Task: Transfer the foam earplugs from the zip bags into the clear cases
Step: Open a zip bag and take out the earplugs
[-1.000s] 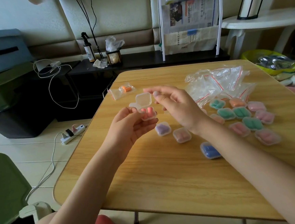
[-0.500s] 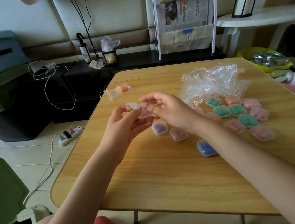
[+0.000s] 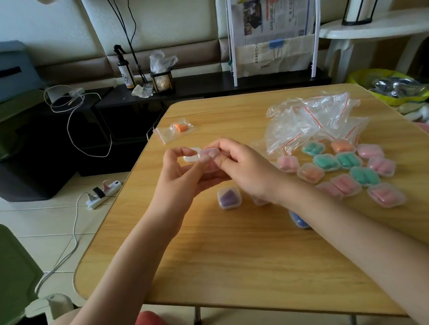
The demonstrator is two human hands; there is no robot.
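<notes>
- Both hands meet above the middle of the wooden desk (image 3: 242, 258), holding one small clear case (image 3: 207, 155) between them.
- The left hand (image 3: 181, 175) has its grip narrow on the case: the thumb and curled fingers pinch its left side from below and behind.
- The right hand (image 3: 245, 167) also has its grip on the case, with the thumb pressing on top of the lid and the fingers curled round the far edge.
- The lid looks down on the case; pink shows faintly through the plastic, but the contents are too blurred to make out.
- A white-looking empty case (image 3: 190, 155) lies on the desk just behind the hands.
- One zip bag (image 3: 173, 132) with orange earplugs (image 3: 179, 127) inside lies flat near the desk's far left edge, apart from the hands.
- A heap of empty zip bags (image 3: 316, 122) sits at the far right of the desk.
- Just in front of that heap, filled cases (image 3: 346, 169) cluster together, holding green, pink and orange earplugs.
- A case with purple earplugs (image 3: 229, 198) stands just below the hands, and a blue-filled case (image 3: 299, 219) is partly hidden by the right forearm.
</notes>
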